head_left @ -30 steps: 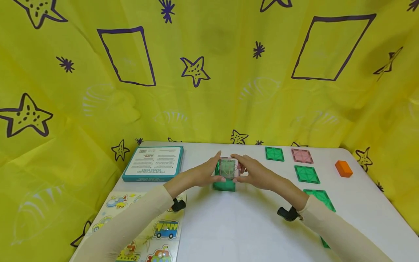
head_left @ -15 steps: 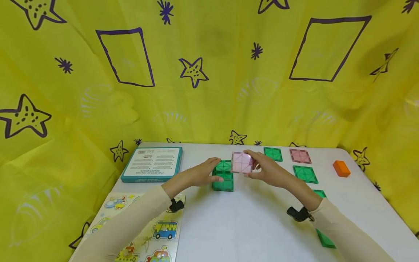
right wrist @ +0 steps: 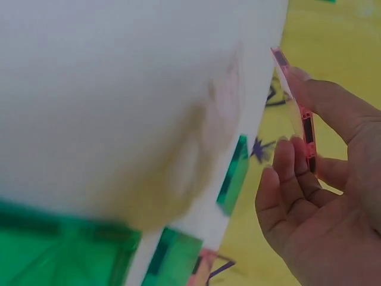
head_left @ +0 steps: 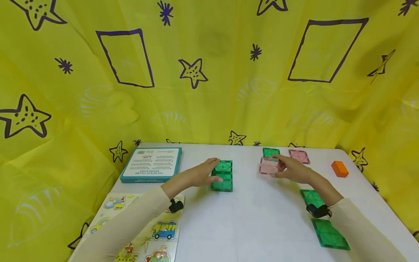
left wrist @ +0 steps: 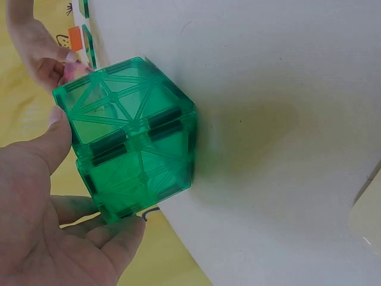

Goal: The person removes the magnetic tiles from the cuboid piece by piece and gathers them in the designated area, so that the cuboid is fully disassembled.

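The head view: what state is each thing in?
Green tile structure: joined, standing on the table, gripped by left hand.
Held pink tile: pinched by right hand.
Other pink tile: lying flat.
Loose green tiles: lying flat.
Orange block: resting on table.
Teal box: lying flat.
Puzzle board: flat, partly hidden.

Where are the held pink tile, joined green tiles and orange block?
Held pink tile (head_left: 268,166): head view, flat face.
Joined green tiles (left wrist: 122,102): left wrist view, upper tile.
Orange block (head_left: 340,168): head view, top face.
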The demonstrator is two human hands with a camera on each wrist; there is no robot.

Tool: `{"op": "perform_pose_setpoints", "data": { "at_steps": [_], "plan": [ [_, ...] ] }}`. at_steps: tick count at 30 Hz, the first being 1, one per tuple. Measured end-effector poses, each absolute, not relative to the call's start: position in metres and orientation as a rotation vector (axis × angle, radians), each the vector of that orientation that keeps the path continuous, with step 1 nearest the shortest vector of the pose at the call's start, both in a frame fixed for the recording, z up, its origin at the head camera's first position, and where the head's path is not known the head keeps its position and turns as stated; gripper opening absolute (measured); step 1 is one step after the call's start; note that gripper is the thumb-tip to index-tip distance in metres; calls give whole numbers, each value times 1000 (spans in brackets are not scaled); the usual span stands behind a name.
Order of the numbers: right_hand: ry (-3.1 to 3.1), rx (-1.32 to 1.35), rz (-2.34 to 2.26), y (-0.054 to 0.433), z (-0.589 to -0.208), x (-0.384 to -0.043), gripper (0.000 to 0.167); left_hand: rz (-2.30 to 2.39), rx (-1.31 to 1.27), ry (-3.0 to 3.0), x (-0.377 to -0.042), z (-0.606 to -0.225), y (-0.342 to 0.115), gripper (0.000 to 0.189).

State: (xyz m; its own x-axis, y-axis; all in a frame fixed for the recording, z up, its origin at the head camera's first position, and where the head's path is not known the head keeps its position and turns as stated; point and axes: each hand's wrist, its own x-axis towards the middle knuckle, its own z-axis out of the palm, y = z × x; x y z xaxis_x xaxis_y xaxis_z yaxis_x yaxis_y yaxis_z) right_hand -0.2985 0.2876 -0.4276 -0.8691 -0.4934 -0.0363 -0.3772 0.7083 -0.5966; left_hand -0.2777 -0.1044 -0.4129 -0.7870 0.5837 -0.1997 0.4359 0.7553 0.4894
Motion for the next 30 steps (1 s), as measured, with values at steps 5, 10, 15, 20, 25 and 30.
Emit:
{"op": "perform_pose_setpoints", "data": {
  "at_steps": [5, 10, 15, 20, 25, 30],
  "plan": [
    [2690, -607, -860, 305, -437, -303, 79, 621, 781, 2611, -277, -413, -105, 86],
    [2698, -571, -796, 309, -437, -303, 79, 636, 784, 2605, -276, -412, -105, 85],
    [2727, -537, -731, 307, -436, -303, 84, 630, 782, 2608, -275, -411, -104, 85],
    [2753, -577, -688, 305, -439, -304, 82, 630, 779, 2606, -275, -411, -105, 85],
    [2767, -606, -677, 305, -446, -308, 65, 623, 792, 2605, -277, -414, -105, 86],
    [2767, -602, -629, 304, -445, -307, 48, 620, 795, 2608, -279, -416, -106, 86]
  ]
}}
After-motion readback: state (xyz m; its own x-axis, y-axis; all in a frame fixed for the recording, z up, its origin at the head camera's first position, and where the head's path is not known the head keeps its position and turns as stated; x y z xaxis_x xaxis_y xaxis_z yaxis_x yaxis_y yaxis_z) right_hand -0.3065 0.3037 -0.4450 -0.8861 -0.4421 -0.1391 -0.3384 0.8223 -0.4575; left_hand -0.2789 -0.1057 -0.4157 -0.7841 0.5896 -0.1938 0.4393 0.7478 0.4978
